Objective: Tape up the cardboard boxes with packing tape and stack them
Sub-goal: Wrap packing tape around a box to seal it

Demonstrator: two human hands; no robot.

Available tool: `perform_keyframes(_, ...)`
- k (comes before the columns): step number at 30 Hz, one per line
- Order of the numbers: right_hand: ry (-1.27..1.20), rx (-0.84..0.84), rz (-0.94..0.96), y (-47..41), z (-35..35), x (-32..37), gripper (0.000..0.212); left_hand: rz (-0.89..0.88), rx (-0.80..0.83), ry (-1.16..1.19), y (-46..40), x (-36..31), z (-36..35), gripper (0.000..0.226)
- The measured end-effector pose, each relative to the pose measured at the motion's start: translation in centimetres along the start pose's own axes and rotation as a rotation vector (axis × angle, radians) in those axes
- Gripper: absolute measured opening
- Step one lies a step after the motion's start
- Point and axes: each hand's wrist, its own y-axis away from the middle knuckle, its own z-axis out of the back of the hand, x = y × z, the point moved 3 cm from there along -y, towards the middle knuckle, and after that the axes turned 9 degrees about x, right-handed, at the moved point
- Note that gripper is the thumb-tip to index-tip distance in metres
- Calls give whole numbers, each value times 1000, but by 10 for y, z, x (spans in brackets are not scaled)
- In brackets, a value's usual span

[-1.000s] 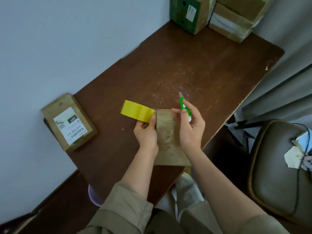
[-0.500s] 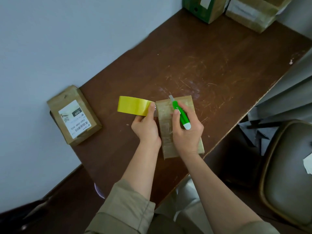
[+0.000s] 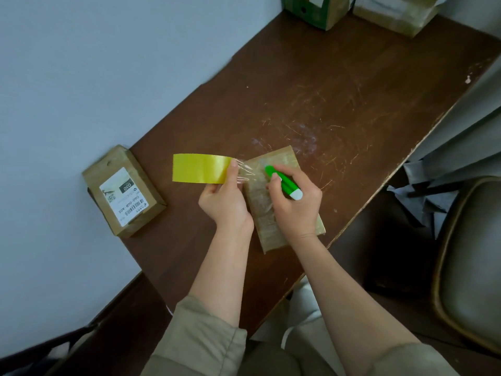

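Observation:
A small flat cardboard box (image 3: pixel 282 169) lies on the brown table (image 3: pixel 339 85) near its front edge, its top shiny with clear tape. My left hand (image 3: pixel 225 204) grips a yellow tape roll (image 3: pixel 202 171) just left of the box, and a short crinkled strip of clear tape runs from the roll to the box top. My right hand (image 3: pixel 295 204) holds a green and white utility knife (image 3: pixel 283 183) over the box, its tip pointing at that strip. The blade itself is too small to make out.
A second small box (image 3: pixel 123 191) with a white barcode label lies at the table's left end by the wall. A green box (image 3: pixel 314 9) and a taped brown box (image 3: pixel 393 12) stand at the far end. A padded chair (image 3: pixel 471 261) is on the right.
The box went from being held upright to lying flat on the table. My right hand brought the knife down to the tape between roll and box; the roll moved slightly left.

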Motion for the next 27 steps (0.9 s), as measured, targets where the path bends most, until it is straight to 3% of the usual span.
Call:
perform_keyframes(12, 75, 136, 25, -2, -5, -1, 17, -36, 2, 0, 6, -2, 2, 11)
perform_keyframes(21, -100, 44, -101, -1, 3, 0, 15, -133, 74, -24, -21, -72, 17, 16)
perform_keyframes(27, -372, -15, -422, -13, 10, 16, 26, 47, 146, -68, -18, -73, 26, 24)
